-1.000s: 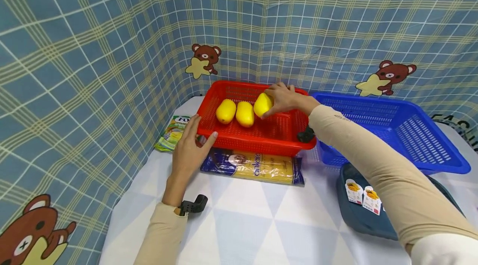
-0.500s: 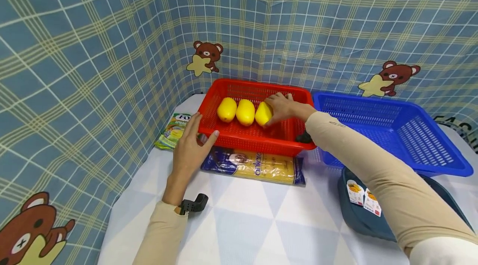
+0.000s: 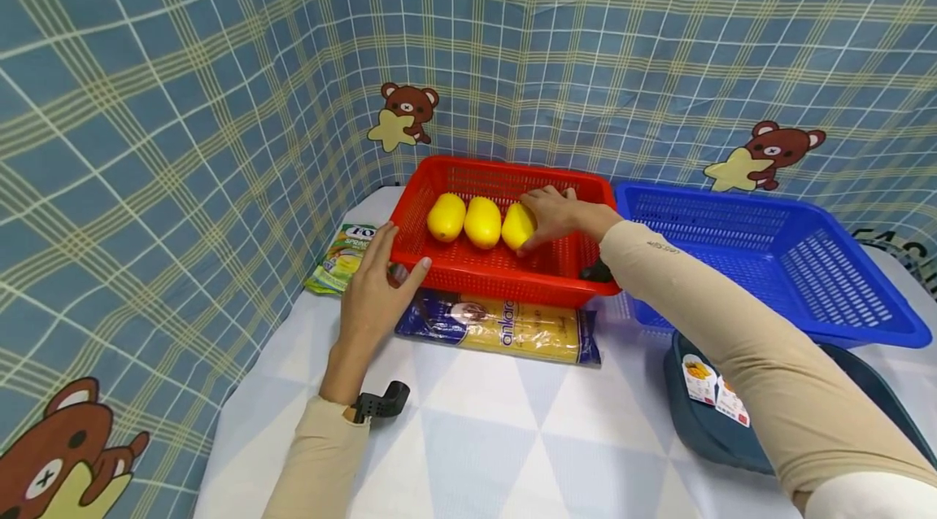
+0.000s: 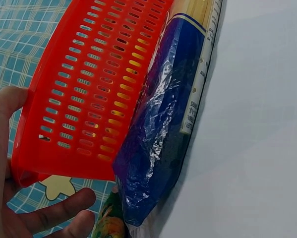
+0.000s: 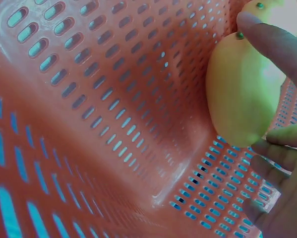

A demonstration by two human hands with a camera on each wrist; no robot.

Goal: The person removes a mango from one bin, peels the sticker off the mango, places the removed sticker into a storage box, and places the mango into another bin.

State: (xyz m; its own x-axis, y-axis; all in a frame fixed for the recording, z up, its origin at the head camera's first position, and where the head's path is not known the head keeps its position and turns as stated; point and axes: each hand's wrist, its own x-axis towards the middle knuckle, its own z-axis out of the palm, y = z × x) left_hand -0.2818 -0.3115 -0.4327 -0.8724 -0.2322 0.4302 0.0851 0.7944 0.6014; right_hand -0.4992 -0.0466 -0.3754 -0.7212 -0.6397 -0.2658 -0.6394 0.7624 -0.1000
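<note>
Three yellow mangoes lie side by side in a red plastic basket (image 3: pixel 505 285): a left mango (image 3: pixel 446 217), a middle mango (image 3: pixel 482 223) and a right mango (image 3: pixel 516 227). My right hand (image 3: pixel 554 215) grips the right one. Thumb and fingers sit at opposite ends of that mango (image 5: pixel 242 94) in the right wrist view. At the basket's left front corner, my left hand (image 3: pixel 373 291) touches the rim with spread, fairly straight fingers. Its thumb meets the red edge (image 4: pixel 27 129) in the left wrist view.
A pasta pack (image 3: pixel 505 329) lies along the basket's front, and a green soup packet (image 3: pixel 340 259) sits to its left. Rightward stand a blue basket (image 3: pixel 739 238) and a dark tub (image 3: pixel 703 421) with mango-picture cards (image 3: pixel 699 378). Plaid cloth walls (image 3: pixel 556 55) rise behind and left.
My right hand has lowered the right mango into the basket, beside the middle one, and still holds it. The left hand stays at the corner.
</note>
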